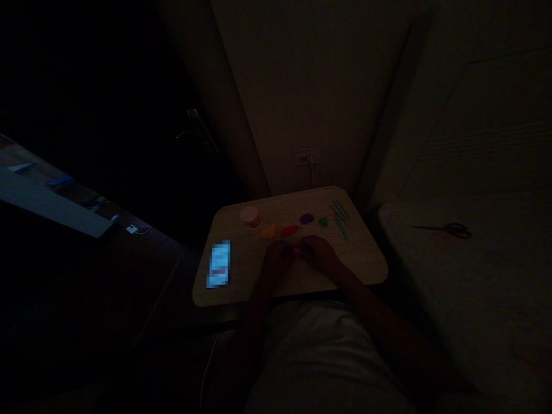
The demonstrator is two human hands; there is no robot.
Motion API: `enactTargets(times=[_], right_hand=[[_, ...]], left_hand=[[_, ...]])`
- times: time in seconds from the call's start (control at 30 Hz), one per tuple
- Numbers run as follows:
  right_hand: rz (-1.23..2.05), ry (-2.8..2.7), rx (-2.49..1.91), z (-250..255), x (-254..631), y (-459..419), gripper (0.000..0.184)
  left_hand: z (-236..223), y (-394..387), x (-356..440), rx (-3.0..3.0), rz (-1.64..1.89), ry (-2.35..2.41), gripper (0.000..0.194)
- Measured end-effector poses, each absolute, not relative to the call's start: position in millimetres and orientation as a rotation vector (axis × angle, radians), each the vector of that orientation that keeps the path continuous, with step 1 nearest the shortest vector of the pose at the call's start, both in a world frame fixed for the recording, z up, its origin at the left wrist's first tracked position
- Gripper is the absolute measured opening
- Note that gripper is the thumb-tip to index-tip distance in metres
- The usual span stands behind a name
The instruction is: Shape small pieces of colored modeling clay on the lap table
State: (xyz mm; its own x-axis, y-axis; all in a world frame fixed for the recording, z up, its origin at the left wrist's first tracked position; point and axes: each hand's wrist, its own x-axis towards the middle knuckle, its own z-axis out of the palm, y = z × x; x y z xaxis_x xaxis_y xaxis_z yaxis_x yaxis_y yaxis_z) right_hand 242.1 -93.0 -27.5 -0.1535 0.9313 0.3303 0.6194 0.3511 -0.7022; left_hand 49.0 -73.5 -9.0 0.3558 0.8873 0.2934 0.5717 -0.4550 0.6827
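Note:
In dim light, my left hand [277,255] and my right hand [318,253] meet over the near middle of a small light-wood table [241,287]. Between the fingertips of both closed hands is a small pink lump of modelling clay [298,251]. Just beyond the hands lie a red piece of clay [289,230] and an orange-yellow piece [268,232]. Farther right are a purple lump [306,218] and a green lump [323,221]. Several thin green sticks [339,211] lie near the far right corner, with a wider green tool [341,228] beside them.
A lidded tub [249,215] stands at the table's far left. A lit, pixelated screen [219,264] lies near the left edge. On a pale surface to the right rest dark-handled scissors [452,230]. A wall socket [307,157] with a plug is behind the table.

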Motion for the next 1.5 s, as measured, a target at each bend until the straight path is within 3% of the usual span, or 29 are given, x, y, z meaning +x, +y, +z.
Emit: enactTargets(times=[0.17,0.33,0.43,0.6,0.97,1.5], right_hand=[[0.565,-1.830,-1.357,-24.0,241.3,-94.7,0.016],[0.792,-1.576,-1.266,-20.2,245.2,-93.1,0.045],[0.826,-1.469,-1.162,-22.5,249.1,-88.6,0.037],[0.918,-1.401,-1.097,-26.1,250.1,-86.4,0.024],[0.850,-1.544,-1.217,-25.8,245.9,-94.0,0.025],[0.730,-1.702,-1.241,-18.8,245.3,-96.2,0.010]], left_hand=[[-9.3,-73.6,49.2,2.149,0.909,1.225,0.017],[-10.1,-73.8,48.9,2.116,0.989,1.140,0.034],[-12.2,-73.6,47.7,2.092,0.996,1.153,0.038],[-12.6,-73.6,47.1,2.111,0.989,1.153,0.026],[-3.1,-76.1,50.0,2.026,1.039,1.127,0.017],[-0.8,-77.4,48.7,2.089,1.026,1.084,0.008]])
